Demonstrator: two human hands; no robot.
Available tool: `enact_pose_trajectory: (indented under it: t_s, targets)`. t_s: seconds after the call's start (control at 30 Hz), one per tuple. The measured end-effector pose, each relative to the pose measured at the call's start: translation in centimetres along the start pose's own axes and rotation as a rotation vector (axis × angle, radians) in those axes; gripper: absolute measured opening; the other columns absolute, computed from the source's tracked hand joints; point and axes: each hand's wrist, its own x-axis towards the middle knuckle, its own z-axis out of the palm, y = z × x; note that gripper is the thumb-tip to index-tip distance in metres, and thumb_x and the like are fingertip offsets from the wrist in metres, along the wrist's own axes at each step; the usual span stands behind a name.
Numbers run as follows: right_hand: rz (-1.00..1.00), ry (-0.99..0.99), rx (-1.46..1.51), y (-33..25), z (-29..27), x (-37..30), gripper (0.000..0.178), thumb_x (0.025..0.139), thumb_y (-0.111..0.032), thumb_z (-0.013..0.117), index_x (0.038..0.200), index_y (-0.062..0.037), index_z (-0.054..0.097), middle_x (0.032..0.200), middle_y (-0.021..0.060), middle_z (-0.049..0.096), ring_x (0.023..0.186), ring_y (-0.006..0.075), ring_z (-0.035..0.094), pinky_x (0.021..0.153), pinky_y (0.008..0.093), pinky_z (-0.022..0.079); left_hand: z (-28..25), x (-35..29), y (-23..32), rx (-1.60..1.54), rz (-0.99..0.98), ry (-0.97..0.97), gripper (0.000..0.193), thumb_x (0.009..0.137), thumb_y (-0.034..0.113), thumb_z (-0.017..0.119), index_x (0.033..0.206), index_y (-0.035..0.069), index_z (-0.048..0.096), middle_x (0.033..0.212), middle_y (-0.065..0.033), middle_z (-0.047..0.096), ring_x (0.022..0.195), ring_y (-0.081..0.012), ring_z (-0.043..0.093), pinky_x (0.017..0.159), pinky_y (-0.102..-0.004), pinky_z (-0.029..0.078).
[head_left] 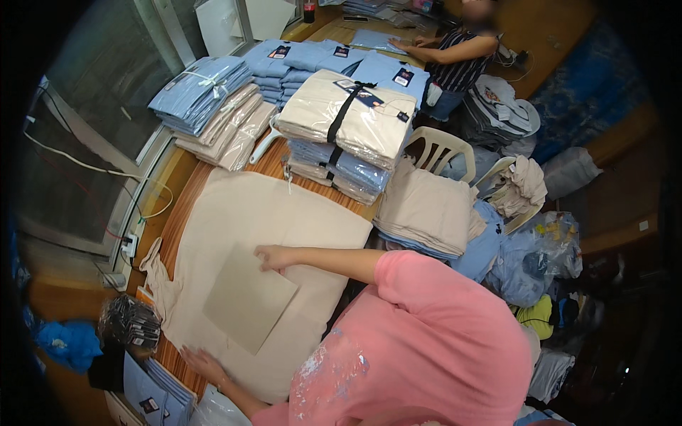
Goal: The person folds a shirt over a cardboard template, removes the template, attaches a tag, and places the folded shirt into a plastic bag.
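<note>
A cream garment [241, 202] is spread face down or flat over the table, its exact side hard to tell. On it lies a grey-beige cardboard sheet [249, 302], tilted at an angle to the cloth. My right hand [275, 258] is closed at the sheet's upper edge, fingertips curled and the thumb lower down. My left hand [202, 363] rests at the cloth's lower left border with its fingers stretched out, holding nothing. A cream sleeve [165, 284] hangs out at the garment's left side.
Packed cream and blue shirt stacks [348, 117] stand at the table's far end, beside a white-handled tool [266, 145]. Folded cream cloths [424, 206] are piled at right, near a plastic chair [442, 148]. Blue shirts [160, 390] lie lower left. Another person [465, 57] works farther back.
</note>
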Motion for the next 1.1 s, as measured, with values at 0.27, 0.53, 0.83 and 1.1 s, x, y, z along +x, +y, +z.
enact_pose_trajectory:
  t_s: [0.27, 0.53, 0.83, 1.1]
  targets:
    - [0.068, -0.063, 0.138, 1.6, -1.2, 0.2, 0.056, 0.081, -0.012, 0.063, 0.128, 0.0004, 0.037, 0.082, 0.0106, 0.059, 0.052, 0.0157, 0.055, 0.046, 0.0256, 0.047, 0.2, -8.5, 2.8, 0.259, -0.180, -0.125, 0.043, 0.094, 0.026, 0.044, 0.130, 0.004, 0.044, 0.137, -0.0185, 0.038, 0.128, -0.0340, 0.032, 0.103, -0.0488, 0.024]
    - [-0.082, -0.181, 0.145, -0.6, 1.1, -0.6, 0.051, 0.085, -0.006, 0.054, 0.132, -0.0030, 0.033, 0.079, 0.0088, 0.054, 0.049, 0.0123, 0.050, 0.044, 0.0252, 0.044, 0.1, -6.1, -1.8, 0.117, -0.098, 0.055, 0.041, 0.094, 0.028, 0.044, 0.128, 0.004, 0.047, 0.132, -0.0175, 0.045, 0.123, -0.0337, 0.039, 0.101, -0.0466, 0.028]
    - [0.016, -0.155, 0.036, -0.1, 5.7, 0.7, 0.058, 0.085, -0.008, 0.053, 0.134, 0.0059, 0.022, 0.076, 0.0093, 0.050, 0.049, 0.0143, 0.052, 0.043, 0.0283, 0.047, -2.7, -17.2, 2.8, 0.149, -0.135, 0.056, 0.038, 0.093, 0.024, 0.043, 0.127, 0.007, 0.049, 0.130, -0.0165, 0.046, 0.119, -0.0344, 0.042, 0.099, -0.0482, 0.030]
    - [0.035, -0.168, 0.073, -0.4, 6.8, 0.9, 0.043, 0.084, -0.011, 0.054, 0.121, 0.0029, 0.038, 0.072, 0.0086, 0.052, 0.049, 0.0139, 0.054, 0.041, 0.0280, 0.046, -2.6, -18.1, 1.8, 0.364, -0.331, -0.072, 0.045, 0.093, 0.030, 0.045, 0.134, 0.010, 0.041, 0.138, -0.0121, 0.037, 0.127, -0.0288, 0.034, 0.101, -0.0510, 0.025]
